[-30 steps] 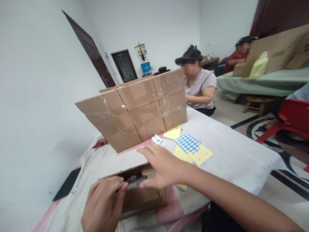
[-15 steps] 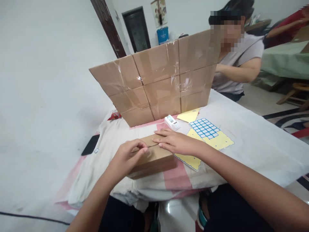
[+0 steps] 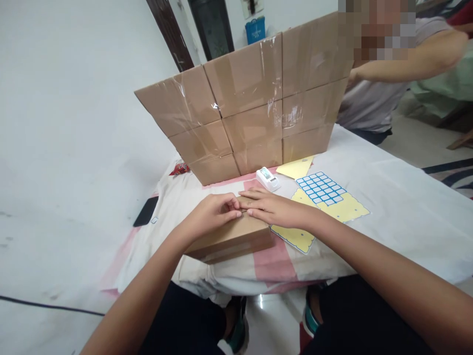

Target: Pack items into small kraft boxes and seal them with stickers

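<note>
A small closed cardboard box (image 3: 236,239) lies on the cloth-covered table in front of me. My right hand (image 3: 263,206) rests flat on its top with the fingers stretched out to the left. My left hand (image 3: 218,213) touches the top close to my right fingertips. Its thumb and fingers are pinched together at the seam, and whatever may be between them is hidden.
A tall cardboard panel (image 3: 254,118) stands behind the box. A white device (image 3: 268,179), yellow cards (image 3: 353,207) and a blue-outlined grid sheet (image 3: 320,188) lie to the right. A black phone (image 3: 145,212) lies left. A person (image 3: 373,106) sits beyond the panel.
My left hand has slid right along the box top until it reaches my right fingertips. My right hand stays flat on the box. The view has tilted down slightly.
</note>
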`<state>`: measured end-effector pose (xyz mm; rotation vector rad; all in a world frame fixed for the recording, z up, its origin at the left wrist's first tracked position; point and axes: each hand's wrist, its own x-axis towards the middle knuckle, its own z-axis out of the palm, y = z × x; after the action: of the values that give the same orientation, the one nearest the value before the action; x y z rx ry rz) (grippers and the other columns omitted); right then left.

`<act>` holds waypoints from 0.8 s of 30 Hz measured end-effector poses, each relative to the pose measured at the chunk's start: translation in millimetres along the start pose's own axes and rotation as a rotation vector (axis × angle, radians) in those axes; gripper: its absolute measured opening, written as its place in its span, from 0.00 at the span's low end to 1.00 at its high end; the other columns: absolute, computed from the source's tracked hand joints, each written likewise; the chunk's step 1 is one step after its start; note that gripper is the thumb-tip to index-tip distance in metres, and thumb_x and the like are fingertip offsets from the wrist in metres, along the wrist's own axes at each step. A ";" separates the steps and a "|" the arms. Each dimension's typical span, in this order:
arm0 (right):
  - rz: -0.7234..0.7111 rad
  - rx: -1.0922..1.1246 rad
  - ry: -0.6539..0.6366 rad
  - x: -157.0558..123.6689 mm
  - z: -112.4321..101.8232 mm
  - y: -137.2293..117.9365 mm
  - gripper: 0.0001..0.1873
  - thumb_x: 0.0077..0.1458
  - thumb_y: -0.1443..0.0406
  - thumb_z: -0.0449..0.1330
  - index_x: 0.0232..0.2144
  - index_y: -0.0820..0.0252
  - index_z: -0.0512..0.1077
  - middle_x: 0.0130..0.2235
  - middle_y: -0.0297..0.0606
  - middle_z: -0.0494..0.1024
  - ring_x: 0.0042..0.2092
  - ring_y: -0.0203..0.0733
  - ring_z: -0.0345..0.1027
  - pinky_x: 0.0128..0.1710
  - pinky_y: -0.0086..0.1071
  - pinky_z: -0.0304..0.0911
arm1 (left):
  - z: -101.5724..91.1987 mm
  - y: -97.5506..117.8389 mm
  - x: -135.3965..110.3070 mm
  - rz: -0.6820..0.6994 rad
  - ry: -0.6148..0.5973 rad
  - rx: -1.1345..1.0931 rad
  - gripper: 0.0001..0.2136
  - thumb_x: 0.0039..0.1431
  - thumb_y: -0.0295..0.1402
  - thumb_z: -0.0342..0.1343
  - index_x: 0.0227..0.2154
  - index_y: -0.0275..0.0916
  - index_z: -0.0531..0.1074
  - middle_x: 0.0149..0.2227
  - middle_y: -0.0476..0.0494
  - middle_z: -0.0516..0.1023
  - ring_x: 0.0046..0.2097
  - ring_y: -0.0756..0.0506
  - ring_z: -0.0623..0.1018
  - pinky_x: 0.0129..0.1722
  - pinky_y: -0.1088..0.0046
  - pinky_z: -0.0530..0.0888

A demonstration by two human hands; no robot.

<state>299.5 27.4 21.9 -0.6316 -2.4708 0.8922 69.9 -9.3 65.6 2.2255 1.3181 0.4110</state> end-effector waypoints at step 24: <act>0.463 -0.202 0.442 -39.7 -63.3 78.4 0.21 0.66 0.61 0.55 0.58 0.59 0.73 0.60 0.47 0.74 0.62 0.50 0.65 0.63 0.45 0.58 | 8.3 -26.9 2.7 -0.185 -0.004 0.120 0.21 0.63 0.53 0.51 0.53 0.49 0.66 0.60 0.45 0.72 0.57 0.36 0.72 0.58 0.55 0.65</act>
<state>386.1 89.8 3.5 -1.3499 -2.0552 0.5724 55.9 1.4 43.4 2.1726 1.5675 0.2651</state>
